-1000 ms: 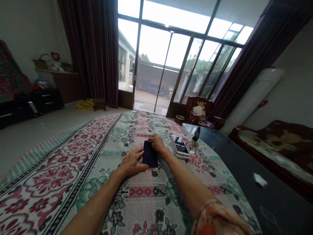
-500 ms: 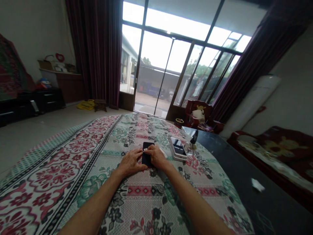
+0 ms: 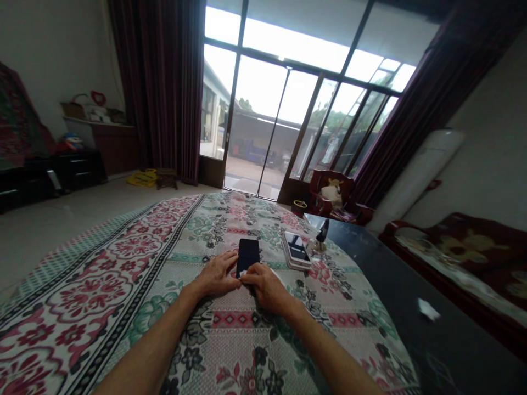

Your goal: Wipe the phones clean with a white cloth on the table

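A dark phone (image 3: 249,253) lies flat on the patterned tablecloth (image 3: 255,323). Along its left edge rests my left hand (image 3: 218,274), its fingers and thumb apart and touching the phone's side. My right hand (image 3: 269,288) is at the phone's lower end, pinching a small white wipe (image 3: 244,274) against the screen. To the right of both hands, a white phone with a dark screen (image 3: 297,248) lies on top of another flat, light-coloured item.
A small black object (image 3: 323,231) stands right of the white phone. Further right, a crumpled white tissue (image 3: 429,310) lies on a dark tabletop (image 3: 399,285). Beyond the table are a wooden armchair (image 3: 331,189) and large glass doors (image 3: 263,126).
My right hand has slid down the dark phone toward its near end with the wipe, uncovering more of the screen. My left hand stays beside the phone. The view has shifted slightly.
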The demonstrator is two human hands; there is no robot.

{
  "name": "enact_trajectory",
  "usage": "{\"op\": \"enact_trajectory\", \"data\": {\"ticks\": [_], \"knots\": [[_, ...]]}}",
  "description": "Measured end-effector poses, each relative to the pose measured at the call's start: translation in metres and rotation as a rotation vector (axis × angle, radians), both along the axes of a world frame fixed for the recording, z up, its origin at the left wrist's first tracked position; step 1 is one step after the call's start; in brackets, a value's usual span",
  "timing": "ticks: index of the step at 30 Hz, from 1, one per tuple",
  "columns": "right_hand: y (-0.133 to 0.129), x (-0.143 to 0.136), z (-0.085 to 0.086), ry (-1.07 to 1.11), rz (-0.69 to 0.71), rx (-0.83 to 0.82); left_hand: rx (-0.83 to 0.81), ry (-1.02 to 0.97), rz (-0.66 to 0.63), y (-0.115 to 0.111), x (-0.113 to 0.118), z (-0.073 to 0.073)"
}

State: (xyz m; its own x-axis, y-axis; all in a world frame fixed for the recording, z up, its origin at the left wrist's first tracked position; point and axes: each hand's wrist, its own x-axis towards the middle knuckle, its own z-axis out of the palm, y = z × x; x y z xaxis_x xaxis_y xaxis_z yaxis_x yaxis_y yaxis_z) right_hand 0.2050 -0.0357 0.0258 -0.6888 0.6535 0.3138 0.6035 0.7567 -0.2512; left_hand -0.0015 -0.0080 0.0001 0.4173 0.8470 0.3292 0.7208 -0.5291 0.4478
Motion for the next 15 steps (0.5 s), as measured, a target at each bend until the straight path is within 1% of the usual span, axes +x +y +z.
{"op": "enact_trajectory", "data": {"ticks": [3, 6, 11, 15], "knots": [[0.010, -0.002, 0.000, 0.007, 0.000, -0.039, -0.057, 0.008, -0.004, 0.002, -0.002, 0.000], [0.027, -0.008, 0.001, 0.000, -0.079, -0.054, -0.086, 0.017, 0.014, 0.004, -0.003, -0.002], [0.064, -0.019, 0.006, -0.052, -0.225, -0.052, -0.052, 0.013, 0.006, 0.005, -0.001, -0.005], [0.097, -0.028, 0.009, -0.116, -0.277, -0.012, -0.029, 0.036, 0.011, 0.003, 0.000, -0.002]]}}
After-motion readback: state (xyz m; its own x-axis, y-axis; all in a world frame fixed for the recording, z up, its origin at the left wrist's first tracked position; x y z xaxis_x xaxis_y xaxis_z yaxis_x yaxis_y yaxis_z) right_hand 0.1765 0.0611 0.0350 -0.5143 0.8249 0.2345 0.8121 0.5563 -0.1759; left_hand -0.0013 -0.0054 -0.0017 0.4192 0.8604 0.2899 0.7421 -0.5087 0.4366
